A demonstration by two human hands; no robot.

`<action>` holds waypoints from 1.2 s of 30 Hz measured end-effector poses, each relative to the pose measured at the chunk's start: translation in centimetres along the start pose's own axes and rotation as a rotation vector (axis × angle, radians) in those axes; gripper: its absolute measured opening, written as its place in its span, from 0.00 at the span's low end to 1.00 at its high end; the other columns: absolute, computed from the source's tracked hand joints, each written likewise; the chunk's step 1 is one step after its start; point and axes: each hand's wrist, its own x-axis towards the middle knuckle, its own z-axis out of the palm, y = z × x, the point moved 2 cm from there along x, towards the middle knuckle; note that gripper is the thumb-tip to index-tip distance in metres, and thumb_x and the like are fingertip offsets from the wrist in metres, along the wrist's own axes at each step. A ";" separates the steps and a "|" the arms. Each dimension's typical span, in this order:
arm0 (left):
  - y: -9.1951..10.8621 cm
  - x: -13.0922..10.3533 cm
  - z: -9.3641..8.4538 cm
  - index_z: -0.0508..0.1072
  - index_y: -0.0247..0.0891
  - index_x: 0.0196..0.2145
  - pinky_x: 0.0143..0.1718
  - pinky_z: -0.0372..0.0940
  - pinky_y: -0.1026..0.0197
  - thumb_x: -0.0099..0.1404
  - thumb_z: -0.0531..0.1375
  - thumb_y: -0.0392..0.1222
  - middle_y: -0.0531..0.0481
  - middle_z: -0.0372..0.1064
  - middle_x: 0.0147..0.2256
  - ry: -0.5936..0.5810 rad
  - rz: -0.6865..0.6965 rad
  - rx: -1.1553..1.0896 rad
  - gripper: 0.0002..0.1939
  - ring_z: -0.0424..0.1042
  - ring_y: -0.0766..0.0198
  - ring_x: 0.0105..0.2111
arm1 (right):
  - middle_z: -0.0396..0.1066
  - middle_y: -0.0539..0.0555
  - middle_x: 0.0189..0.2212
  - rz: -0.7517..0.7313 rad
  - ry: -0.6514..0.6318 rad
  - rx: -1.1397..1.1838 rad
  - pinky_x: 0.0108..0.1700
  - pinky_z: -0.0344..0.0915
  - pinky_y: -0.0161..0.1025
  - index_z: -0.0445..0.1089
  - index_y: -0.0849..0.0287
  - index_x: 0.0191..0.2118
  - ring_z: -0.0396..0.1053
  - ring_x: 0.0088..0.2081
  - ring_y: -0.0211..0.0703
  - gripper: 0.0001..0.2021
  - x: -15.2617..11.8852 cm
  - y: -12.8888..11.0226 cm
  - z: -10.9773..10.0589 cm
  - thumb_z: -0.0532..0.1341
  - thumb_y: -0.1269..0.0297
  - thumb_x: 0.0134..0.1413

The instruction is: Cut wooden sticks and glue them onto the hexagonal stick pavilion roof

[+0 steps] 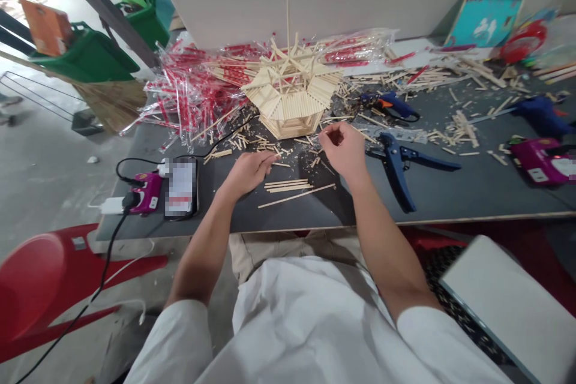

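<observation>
A small model building of thin wooden sticks (pixel 288 105) stands on the dark table, with a many-sided slatted roof and one tall stick rising from its top. My left hand (pixel 250 173) is closed in a pinch low over the table, in front of the model's left side. My right hand (pixel 344 149) curls with thumb and forefinger together, close to the model's front right corner. Whatever either pinch holds is too small to make out. Between my forearms lie several parallel sticks (pixel 288 186) and one longer slanted stick (pixel 297 195).
Blue cutters (pixel 398 162) lie open to the right. Glue guns (pixel 391 104) rest behind and far right. Stick offcuts (pixel 465 129) litter the table. Red-and-clear plastic wrappers (pixel 189 87) pile up at back left. A phone (pixel 181 189) and purple power adapter (pixel 146 192) sit left.
</observation>
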 end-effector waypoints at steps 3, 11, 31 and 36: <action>0.1 -0.2 -0.1 0.76 0.41 0.52 0.37 0.62 0.64 0.77 0.50 0.44 0.53 0.76 0.29 -0.044 0.003 0.041 0.17 0.74 0.63 0.29 | 0.76 0.55 0.36 -0.004 0.036 -0.047 0.38 0.69 0.45 0.72 0.59 0.47 0.71 0.30 0.42 0.13 0.4 1.2 -0.2 0.65 0.65 0.55; 0.9 -0.3 -0.6 0.76 0.39 0.42 0.47 0.65 0.56 0.74 0.55 0.43 0.44 0.77 0.41 -0.031 0.139 0.077 0.11 0.74 0.56 0.43 | 0.76 0.58 0.41 -0.103 0.025 -0.097 0.37 0.71 0.41 0.75 0.59 0.45 0.71 0.32 0.40 0.10 -0.2 -0.2 -0.2 0.63 0.64 0.59; 1.5 -0.7 0.6 0.82 0.42 0.42 0.49 0.65 0.54 0.75 0.56 0.48 0.45 0.77 0.41 -0.261 0.240 0.161 0.15 0.73 0.55 0.45 | 0.76 0.64 0.46 -0.221 0.074 -0.614 0.59 0.65 0.54 0.77 0.54 0.49 0.71 0.53 0.59 0.12 -5.0 1.2 -10.7 0.64 0.59 0.61; 2.7 -0.7 1.5 0.81 0.40 0.41 0.48 0.64 0.54 0.76 0.54 0.47 0.44 0.76 0.41 -0.296 0.240 0.238 0.17 0.73 0.53 0.45 | 0.64 0.76 0.62 -0.030 -0.053 -0.935 0.68 0.55 0.54 0.62 0.63 0.68 0.56 0.68 0.69 0.49 -5.9 7.6 -17.5 0.74 0.43 0.44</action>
